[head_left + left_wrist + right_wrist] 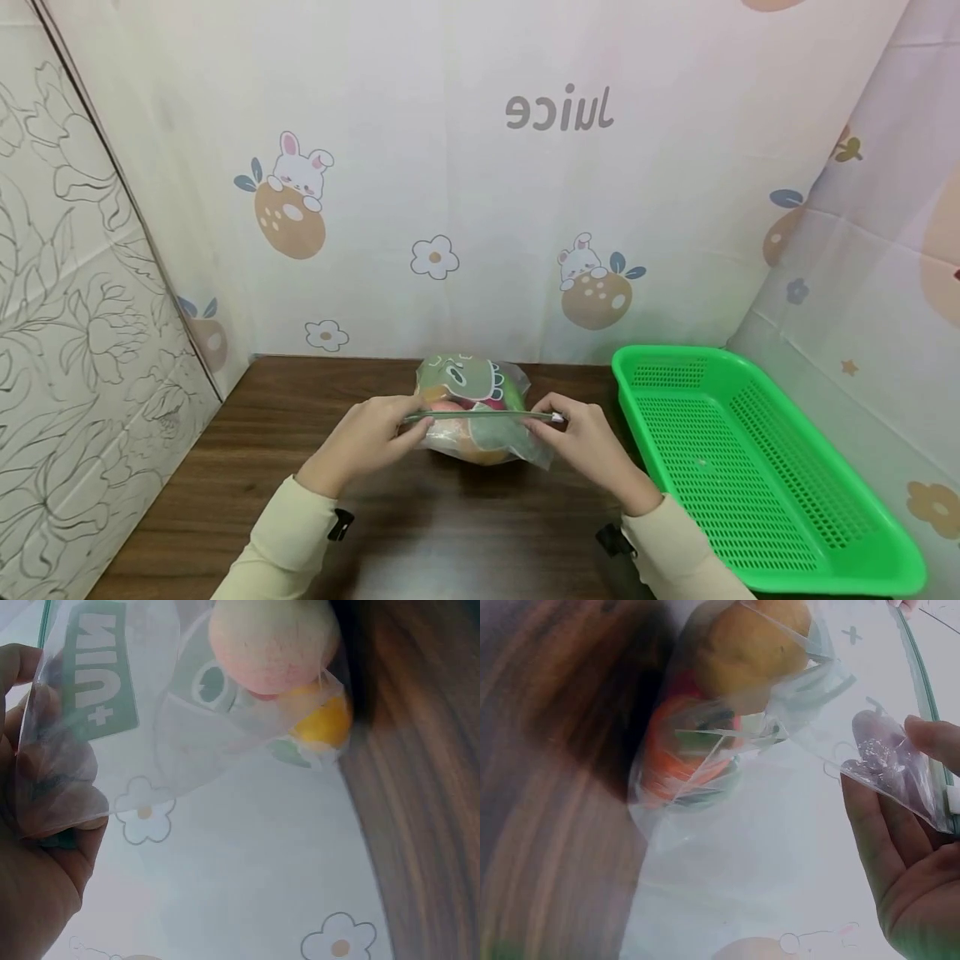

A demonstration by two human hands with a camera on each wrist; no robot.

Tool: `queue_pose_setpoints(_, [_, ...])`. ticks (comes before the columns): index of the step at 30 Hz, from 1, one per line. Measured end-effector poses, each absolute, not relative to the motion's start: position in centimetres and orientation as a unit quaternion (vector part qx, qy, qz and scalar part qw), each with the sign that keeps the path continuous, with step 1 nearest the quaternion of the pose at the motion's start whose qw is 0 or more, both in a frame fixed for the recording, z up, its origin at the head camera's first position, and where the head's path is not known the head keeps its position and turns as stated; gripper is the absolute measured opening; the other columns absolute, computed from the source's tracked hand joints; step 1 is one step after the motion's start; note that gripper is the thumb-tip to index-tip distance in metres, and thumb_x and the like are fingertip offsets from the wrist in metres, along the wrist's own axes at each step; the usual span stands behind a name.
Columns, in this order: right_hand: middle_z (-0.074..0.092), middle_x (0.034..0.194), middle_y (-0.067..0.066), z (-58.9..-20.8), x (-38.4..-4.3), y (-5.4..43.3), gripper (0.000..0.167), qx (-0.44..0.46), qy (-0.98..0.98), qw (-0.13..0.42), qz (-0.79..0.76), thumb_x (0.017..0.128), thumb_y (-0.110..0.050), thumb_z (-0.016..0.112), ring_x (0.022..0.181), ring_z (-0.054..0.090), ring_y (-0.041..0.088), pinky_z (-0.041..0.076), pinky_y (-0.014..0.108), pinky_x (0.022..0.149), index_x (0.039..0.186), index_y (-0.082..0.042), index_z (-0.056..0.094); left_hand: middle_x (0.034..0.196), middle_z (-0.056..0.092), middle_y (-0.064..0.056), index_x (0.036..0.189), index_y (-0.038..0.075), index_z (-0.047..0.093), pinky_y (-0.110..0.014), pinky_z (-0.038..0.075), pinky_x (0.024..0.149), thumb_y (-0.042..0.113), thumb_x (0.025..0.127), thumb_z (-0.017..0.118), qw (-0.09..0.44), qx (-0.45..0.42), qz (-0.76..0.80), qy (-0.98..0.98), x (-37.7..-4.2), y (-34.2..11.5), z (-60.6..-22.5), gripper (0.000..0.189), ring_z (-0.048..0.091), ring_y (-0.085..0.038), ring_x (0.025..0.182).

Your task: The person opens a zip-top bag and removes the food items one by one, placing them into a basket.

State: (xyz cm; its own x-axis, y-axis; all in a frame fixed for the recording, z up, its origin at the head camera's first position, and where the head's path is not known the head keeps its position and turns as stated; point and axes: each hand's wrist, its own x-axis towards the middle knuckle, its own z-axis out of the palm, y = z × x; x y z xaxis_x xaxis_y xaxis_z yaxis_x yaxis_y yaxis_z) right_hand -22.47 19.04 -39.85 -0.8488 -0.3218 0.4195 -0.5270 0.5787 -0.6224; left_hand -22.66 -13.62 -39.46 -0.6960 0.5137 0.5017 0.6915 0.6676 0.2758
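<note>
A clear zip bag (465,379) with a green cartoon print and several fruits inside hangs close over the table, its zip edge held level across the front. My left hand (371,435) pinches the left end of that edge between thumb and fingers. At the other end my right hand (585,437) pinches the edge beside a white slider (953,799). Through the plastic, the left wrist view shows a pale pink peach (274,645) and a yellow fruit (326,724). A brownish-yellow fruit (754,649) and an orange-red one (676,754) show in the right wrist view.
A green plastic basket (720,467) with slotted sides stands to the right of my right hand. Dark wood table (247,442) lies under the bag. Behind it hangs a pale printed cloth (450,167), and another patterned sheet (90,333) borders the left side.
</note>
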Motion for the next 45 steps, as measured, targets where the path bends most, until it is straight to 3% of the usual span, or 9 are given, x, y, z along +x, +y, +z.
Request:
queue_pose_setpoints(7, [0.070, 0.077, -0.008, -38.0, -23.3, 19.3, 0.009, 0.240, -0.872, 0.154, 0.397, 0.091, -0.017, 0.077, 0.058, 0.059, 0.009, 0.046, 0.027, 0.048, 0.090, -0.021, 0.070, 0.080, 0.059, 0.016, 0.095, 0.022, 0.067, -0.027, 0.046, 0.060, 0.026, 0.097, 0.066, 0.210, -0.339, -0.232, -0.887, -23.6, -13.6, -37.2, 0.005, 0.049, -0.003, 0.065])
queue_pose_setpoints(13, [0.070, 0.079, -0.008, -36.8, -23.9, 19.6, 0.005, 0.217, -0.864, 0.136, 0.434, 0.092, -0.023, 0.076, 0.060, 0.064, 0.021, 0.046, 0.030, 0.048, 0.095, -0.022, 0.072, 0.078, 0.057, 0.017, 0.094, 0.024, 0.067, -0.026, 0.045, 0.059, 0.026, 0.097, 0.065, 0.210, -0.346, -0.249, -0.880, -24.5, -13.4, -35.8, 0.005, 0.049, -0.003, 0.064])
queue_pose_setpoints(18, [0.071, 0.081, -0.004, -36.5, -24.4, 20.0, 0.012, 0.206, -0.857, 0.111, 0.459, 0.093, -0.028, 0.075, 0.068, 0.066, 0.023, 0.049, 0.029, 0.053, 0.097, -0.017, 0.073, 0.072, 0.052, 0.015, 0.090, 0.024, 0.066, -0.026, 0.042, 0.055, 0.025, 0.096, 0.065, 0.206, -0.352, -0.260, -0.875, -25.4, -13.4, -35.2, 0.007, 0.046, -0.005, 0.062])
queue_pose_setpoints(23, [0.073, 0.084, 0.002, -35.4, -25.4, 20.2, 0.015, 0.221, -0.830, 0.129, 0.495, 0.096, -0.024, 0.072, 0.070, 0.066, 0.023, 0.048, 0.027, 0.054, 0.099, -0.009, 0.073, 0.067, 0.049, 0.011, 0.086, 0.019, 0.064, -0.026, 0.039, 0.051, 0.018, 0.097, 0.066, 0.218, -0.385, -0.294, -0.847, -26.7, -13.2, -33.3, 0.011, 0.043, -0.006, 0.057])
queue_pose_setpoints(27, [0.073, 0.088, 0.006, -34.0, -26.4, 20.4, 0.022, 0.217, -0.811, 0.138, 0.526, 0.097, -0.025, 0.069, 0.078, 0.068, 0.020, 0.050, 0.026, 0.063, 0.101, -0.004, 0.073, 0.065, 0.048, 0.009, 0.087, 0.016, 0.067, -0.027, 0.037, 0.051, 0.016, 0.097, 0.066, 0.229, -0.397, -0.313, -0.832, -27.9, -12.8, -31.3, 0.010, 0.041, -0.007, 0.055])
queue_pose_setpoints(35, [0.075, 0.093, 0.011, -33.0, -27.7, 20.9, 0.040, 0.184, -0.791, 0.097, 0.576, 0.099, -0.038, 0.065, 0.093, 0.070, 0.018, 0.053, 0.028, 0.084, 0.109, 0.001, 0.070, 0.070, 0.056, 0.006, 0.092, 0.013, 0.072, -0.028, 0.040, 0.056, 0.016, 0.098, 0.066, 0.240, -0.396, -0.312, -0.830, -29.4, -12.9, -29.1, 0.009, 0.044, -0.010, 0.058])
queue_pose_setpoints(45, [0.075, 0.094, 0.010, -31.8, -28.7, 20.0, 0.037, 0.204, -0.747, 0.134, 0.618, 0.100, -0.031, 0.065, 0.088, 0.072, 0.020, 0.055, 0.031, 0.083, 0.108, 0.004, 0.069, 0.075, 0.062, 0.005, 0.093, 0.012, 0.074, -0.030, 0.042, 0.058, 0.017, 0.096, 0.069, 0.282, -0.370, -0.319, -0.826, -30.4, -13.6, -28.0, 0.007, 0.046, -0.013, 0.060])
